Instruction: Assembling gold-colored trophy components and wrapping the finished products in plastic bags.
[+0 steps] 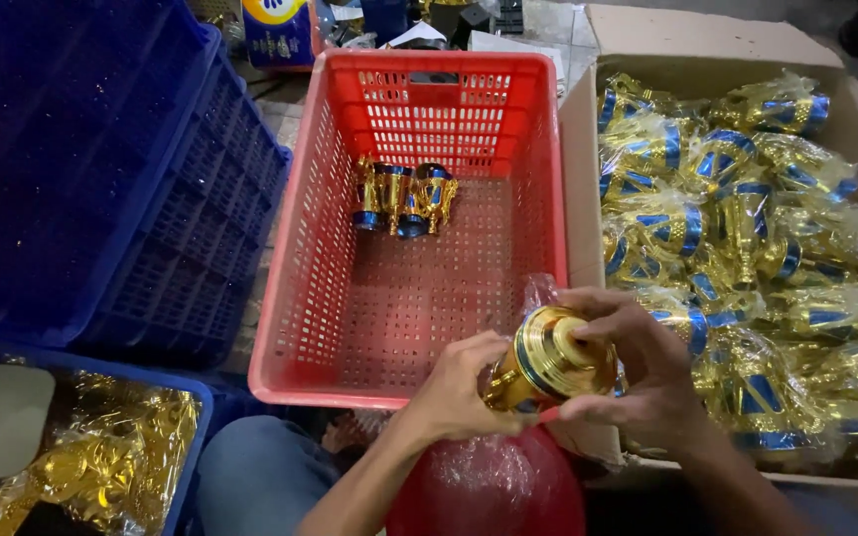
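Both hands hold one gold and blue trophy cup part (548,359) just over the near rim of the red basket (300,298). My left hand (459,392) grips its lower end. My right hand (638,367) wraps its round gold top, with a bit of clear plastic wrap (538,293) sticking up behind it. Three similar unwrapped gold and blue pieces (404,199) lie at the far end of the red basket. To the right, a cardboard box (578,149) is full of several plastic-wrapped gold and blue pieces (737,228).
Stacked blue crates (121,179) stand at the left. A blue bin (191,427) at the lower left holds gold parts in plastic (101,467). A red foil-like round object (494,486) lies below my hands, beside my knee (260,476).
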